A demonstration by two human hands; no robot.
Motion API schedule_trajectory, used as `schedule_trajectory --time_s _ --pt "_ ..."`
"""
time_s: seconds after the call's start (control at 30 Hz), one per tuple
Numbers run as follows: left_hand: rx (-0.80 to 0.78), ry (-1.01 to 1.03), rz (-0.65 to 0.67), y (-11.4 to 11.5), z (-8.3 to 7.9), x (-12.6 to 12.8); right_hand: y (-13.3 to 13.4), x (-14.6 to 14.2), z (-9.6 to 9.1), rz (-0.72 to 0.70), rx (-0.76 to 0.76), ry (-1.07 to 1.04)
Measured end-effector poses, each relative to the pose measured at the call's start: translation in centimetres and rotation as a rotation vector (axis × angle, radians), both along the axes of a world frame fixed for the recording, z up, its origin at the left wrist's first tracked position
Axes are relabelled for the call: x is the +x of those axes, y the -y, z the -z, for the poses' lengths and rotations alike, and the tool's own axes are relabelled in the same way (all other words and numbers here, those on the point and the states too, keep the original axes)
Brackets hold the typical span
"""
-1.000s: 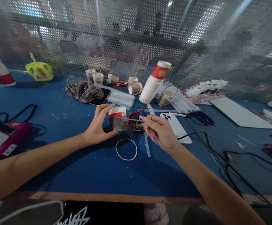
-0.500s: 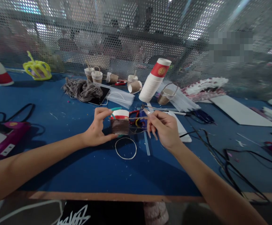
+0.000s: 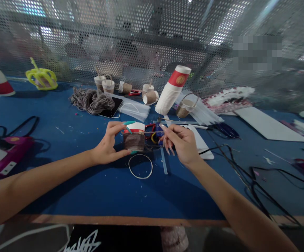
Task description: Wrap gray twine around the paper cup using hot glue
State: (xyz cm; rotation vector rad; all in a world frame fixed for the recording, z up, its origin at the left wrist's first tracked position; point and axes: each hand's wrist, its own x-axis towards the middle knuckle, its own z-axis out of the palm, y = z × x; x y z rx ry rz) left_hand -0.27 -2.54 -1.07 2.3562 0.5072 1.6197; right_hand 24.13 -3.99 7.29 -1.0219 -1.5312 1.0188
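Observation:
Between the thumb and fingers of my left hand (image 3: 109,144) is a paper cup (image 3: 134,141), lying on its side above the table. Brown cord covers most of the cup, leaving a red and white band bare. My right hand (image 3: 182,142) pinches a strand of the cord (image 3: 153,132), which runs taut from the cup. Beyond my right fingertips lie a blue tool (image 3: 158,128) and red-handled scissors (image 3: 148,128), both partly hidden. A thin white ring (image 3: 140,177) rests on the table just below the cup.
A tall leaning stack of paper cups (image 3: 167,96) stands behind my hands. Grey cord (image 3: 91,100) is heaped on a dark phone (image 3: 111,111) at back left. A purple glue gun (image 3: 10,154) lies left; black cables (image 3: 246,171) trail at right. Perforated metal (image 3: 141,42) closes off the back.
The cup has turned slightly in my left hand. My right hand has shifted a little to the left, still pinching the cord.

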Motion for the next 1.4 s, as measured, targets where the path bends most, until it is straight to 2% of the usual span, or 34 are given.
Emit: schedule_trajectory --time_s 0.37,0.57,0.9,1.4 --pt "-0.005 0.001 0.024 -0.01 0.09 -0.08 -0.24 -0.18 0.05 0.023 -0.035 0.048" --pt "0.028 0.016 -0.005 -0.05 0.19 -0.08 -0.03 -0.25 0.11 -0.005 -0.061 0.021" --pt "0.007 0.002 0.040 -0.13 0.42 -0.24 -0.10 -0.17 0.29 -0.015 -0.054 0.049" --pt "0.026 -0.047 0.064 0.08 0.02 -0.63 -0.09 -0.47 0.90 -0.034 -0.092 0.110"
